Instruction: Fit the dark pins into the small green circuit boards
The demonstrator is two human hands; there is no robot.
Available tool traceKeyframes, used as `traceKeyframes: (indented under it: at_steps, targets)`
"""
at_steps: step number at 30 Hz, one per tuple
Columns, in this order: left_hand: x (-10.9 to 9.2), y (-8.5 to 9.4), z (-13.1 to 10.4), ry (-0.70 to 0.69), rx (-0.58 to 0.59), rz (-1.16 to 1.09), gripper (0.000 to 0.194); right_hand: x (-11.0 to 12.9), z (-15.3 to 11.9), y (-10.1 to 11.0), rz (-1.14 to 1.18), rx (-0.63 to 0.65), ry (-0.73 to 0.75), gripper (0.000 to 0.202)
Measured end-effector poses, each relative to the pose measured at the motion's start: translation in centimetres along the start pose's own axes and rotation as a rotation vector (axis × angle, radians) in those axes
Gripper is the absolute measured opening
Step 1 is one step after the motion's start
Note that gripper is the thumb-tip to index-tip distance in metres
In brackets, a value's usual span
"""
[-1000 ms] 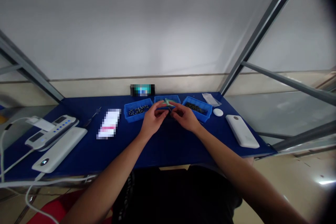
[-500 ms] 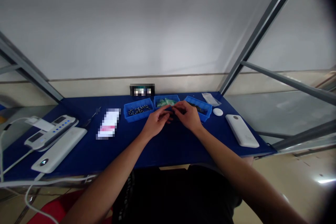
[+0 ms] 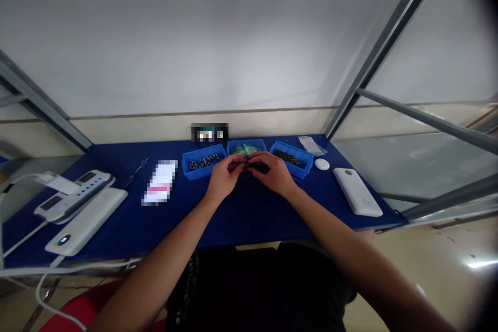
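Note:
My left hand (image 3: 224, 177) and my right hand (image 3: 273, 173) meet over the table, just in front of the middle blue bin (image 3: 260, 143). The fingers of both are bent and pinched together around something small and dark that I cannot make out. That middle bin holds green pieces (image 3: 243, 150) in clear wrapping, partly covered by my fingers. Beside my left hand is a blue bin (image 3: 189, 173) of small black-and-silver parts (image 3: 204, 162). Beyond my right hand, another blue bin (image 3: 307, 170) contains thin dark screw-like parts (image 3: 288, 156).
A blurred-out phone (image 3: 160, 182) lies left of the bins, near a thin pointed tool (image 3: 136, 170). Further left are a white power strip (image 3: 73, 197) and a white power bank (image 3: 87, 222) with cables. At right: a clear bag (image 3: 312, 146), a white disc (image 3: 321, 164), another white power bank (image 3: 357, 192).
Both hands have shifted slightly left, and their fingertips have come closer together. More of the right bin's contents shows now. The bins stay in place.

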State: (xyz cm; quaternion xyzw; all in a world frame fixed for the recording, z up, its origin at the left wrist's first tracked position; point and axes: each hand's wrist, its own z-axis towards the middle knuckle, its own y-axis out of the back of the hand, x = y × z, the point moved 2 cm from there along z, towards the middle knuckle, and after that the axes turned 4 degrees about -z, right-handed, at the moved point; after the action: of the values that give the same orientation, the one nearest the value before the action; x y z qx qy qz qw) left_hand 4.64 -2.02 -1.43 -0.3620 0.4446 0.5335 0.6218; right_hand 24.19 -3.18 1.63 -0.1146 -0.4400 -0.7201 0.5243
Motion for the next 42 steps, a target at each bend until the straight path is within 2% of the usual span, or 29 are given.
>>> traceKeyframes:
  at_steps: [3,8,12,15,19,23,25,28,34,39,42]
  targets:
    - [-0.1,-0.1,-0.1,0.024,-0.014,-0.050,0.031,0.1,0.0,0.1,0.005,-0.031,-0.023,0.014]
    - [-0.7,0.1,-0.3,0.026,-0.043,0.053,0.027,-0.1,0.0,0.2,0.018,-0.061,-0.083,0.017]
    - [-0.8,0.3,-0.3,-0.020,-0.025,0.103,0.022,-0.5,-0.1,0.0,-0.031,-0.021,-0.112,0.014]
    - [-0.8,0.3,-0.2,-0.040,-0.019,0.111,0.018,-1.0,-0.3,-0.5,0.023,0.034,-0.165,0.014]
    - [-0.7,0.0,-0.1,-0.037,0.015,0.068,0.023,-1.4,-0.4,-1.0,0.118,0.065,-0.204,0.023]
    - [-0.8,-0.2,-0.2,-0.020,-0.001,-0.005,0.039,-1.3,-0.2,-0.9,0.176,0.063,-0.228,0.046]
    - [-0.9,-0.3,-0.3,-0.006,-0.014,-0.016,0.040,-1.1,-0.1,-0.7,0.161,0.051,-0.228,0.052]
    - [-1.0,-0.3,-0.4,0.031,-0.018,-0.014,0.037,-0.9,0.1,-0.3,0.103,0.025,-0.225,0.041]
    - [-0.2,-0.6,-0.6,0.059,0.068,-0.028,0.039,-0.8,-0.1,0.0,-0.018,-0.039,-0.180,0.016]
    - [-0.3,-0.7,-0.6,0.005,0.082,0.045,0.035,-0.5,-0.1,-0.1,-0.082,-0.033,-0.070,0.006]
    - [-0.6,-0.6,-0.4,-0.091,0.067,0.136,0.031,-0.7,-0.1,-0.4,-0.083,0.009,-0.029,0.009]
